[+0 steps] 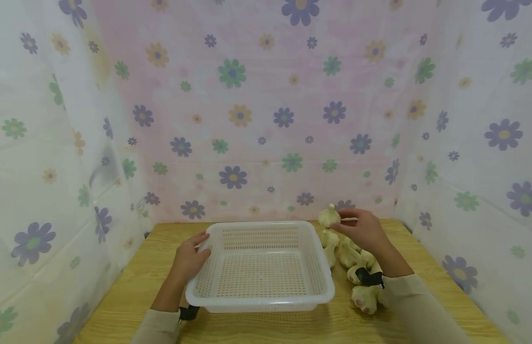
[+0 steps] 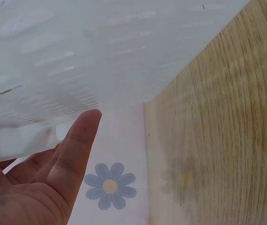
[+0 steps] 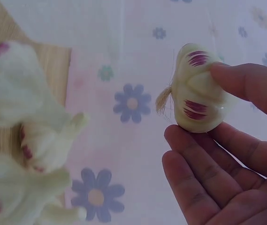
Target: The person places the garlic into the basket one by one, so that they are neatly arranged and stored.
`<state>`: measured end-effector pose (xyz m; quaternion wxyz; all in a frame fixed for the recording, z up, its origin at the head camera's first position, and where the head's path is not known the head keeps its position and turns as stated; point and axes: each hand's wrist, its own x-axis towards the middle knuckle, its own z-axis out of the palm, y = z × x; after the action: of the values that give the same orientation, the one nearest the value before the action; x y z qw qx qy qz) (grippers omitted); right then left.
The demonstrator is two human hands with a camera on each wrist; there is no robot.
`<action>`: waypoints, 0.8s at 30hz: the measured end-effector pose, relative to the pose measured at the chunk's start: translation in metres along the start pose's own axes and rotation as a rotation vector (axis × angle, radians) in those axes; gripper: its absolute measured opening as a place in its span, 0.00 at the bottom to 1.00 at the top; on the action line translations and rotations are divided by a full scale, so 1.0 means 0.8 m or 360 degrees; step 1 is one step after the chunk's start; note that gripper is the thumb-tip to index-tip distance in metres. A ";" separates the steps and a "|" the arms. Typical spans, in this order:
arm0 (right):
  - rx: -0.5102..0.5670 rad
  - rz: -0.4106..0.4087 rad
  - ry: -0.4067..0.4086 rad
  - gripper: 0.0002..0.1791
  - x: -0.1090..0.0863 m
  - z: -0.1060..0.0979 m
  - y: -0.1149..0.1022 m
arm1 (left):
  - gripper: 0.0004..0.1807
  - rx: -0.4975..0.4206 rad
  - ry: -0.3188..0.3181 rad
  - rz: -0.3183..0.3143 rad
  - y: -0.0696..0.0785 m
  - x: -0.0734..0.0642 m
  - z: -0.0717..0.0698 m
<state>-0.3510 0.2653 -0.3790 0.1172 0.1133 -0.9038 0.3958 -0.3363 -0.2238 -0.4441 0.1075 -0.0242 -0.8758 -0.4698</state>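
Observation:
At the left, my left hand [image 1: 187, 260] grips the side of a white plastic basket [image 1: 266, 302] with a perforated floor and walls. In the left wrist view its thumb [image 2: 81, 136] lies against the basket's outer wall [image 2: 124, 61], and the other fingers go behind the rim. My right hand [image 1: 369, 233] pinches a garlic bulb [image 1: 329, 218] between thumb and fingertips, just beyond the basket's back right corner. This bulb [image 3: 199, 89] is pale with purple streaks and a tuft of dry roots. Nothing lies in the basket.
Several more garlic bulbs [image 1: 364, 299] lie on the wooden table [image 1: 133, 286] right of the basket, partly beneath the right forearm. Flower-patterned cloth [image 1: 257, 143] hangs behind the table and along both sides.

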 end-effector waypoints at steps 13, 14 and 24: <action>0.0072 -0.0091 -0.0170 0.26 0.028 0.062 -0.051 | 0.30 -0.0003 0.0016 -0.0015 -0.002 -0.001 -0.005; 0.0074 -0.0079 -0.0180 0.26 0.029 0.065 -0.054 | 0.30 -0.0002 0.0014 -0.0011 -0.002 -0.001 -0.005; 0.0083 -0.0128 -0.0306 0.21 0.046 0.097 -0.081 | 0.30 -0.0002 0.0015 -0.0020 -0.001 0.001 -0.001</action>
<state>-0.3760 0.1608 -0.3747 0.0429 0.1899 -0.8949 0.4015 -0.3371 -0.2248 -0.4446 0.1088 -0.0166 -0.8752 -0.4711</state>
